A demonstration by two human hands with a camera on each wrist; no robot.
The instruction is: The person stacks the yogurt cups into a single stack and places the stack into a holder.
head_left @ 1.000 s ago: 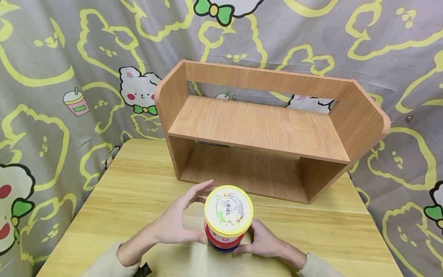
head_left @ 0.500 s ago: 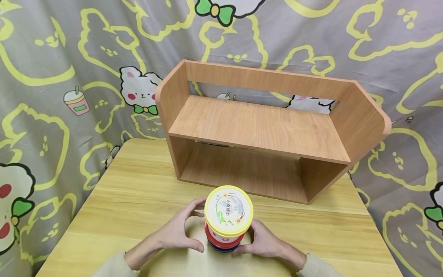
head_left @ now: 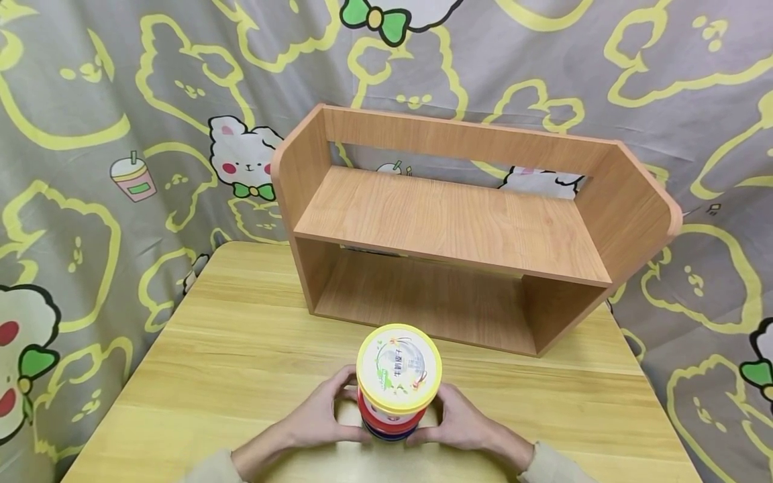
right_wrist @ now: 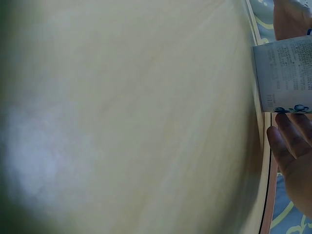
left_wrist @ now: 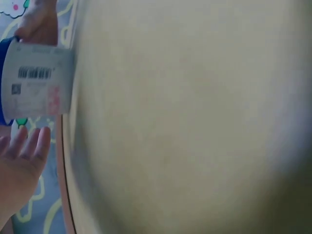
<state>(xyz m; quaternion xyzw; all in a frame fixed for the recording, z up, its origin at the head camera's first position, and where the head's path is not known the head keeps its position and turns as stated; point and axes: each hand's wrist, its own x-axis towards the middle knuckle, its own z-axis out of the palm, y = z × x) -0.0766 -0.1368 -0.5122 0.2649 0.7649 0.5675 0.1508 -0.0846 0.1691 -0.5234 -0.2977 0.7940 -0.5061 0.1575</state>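
Observation:
A stack of round tubs stands near the table's front in the head view: one with a yellow-rimmed lid (head_left: 398, 367) on top, a red-lidded one (head_left: 389, 421) beneath, a dark blue one (head_left: 391, 436) lowest. My right hand (head_left: 461, 419) holds the lower stack from the right, thumb in front. My left hand (head_left: 314, 416) cups the left side, thumb close to the bottom tub. The left wrist view shows a small gap between the left hand's fingers (left_wrist: 30, 144) and the white-walled tub (left_wrist: 39, 80). In the right wrist view, fingertips (right_wrist: 282, 118) meet the tub wall (right_wrist: 285, 73).
Behind the stack, a two-level wooden shelf (head_left: 447, 218) stands at an angle on the light wood table (head_left: 241, 335), its compartments holding nothing. A grey patterned curtain (head_left: 181, 121) hangs behind the table and at both sides.
The left hand has come down and in toward the lower tubs, its fingers and thumb closer around them. The right hand and the stack have not moved.

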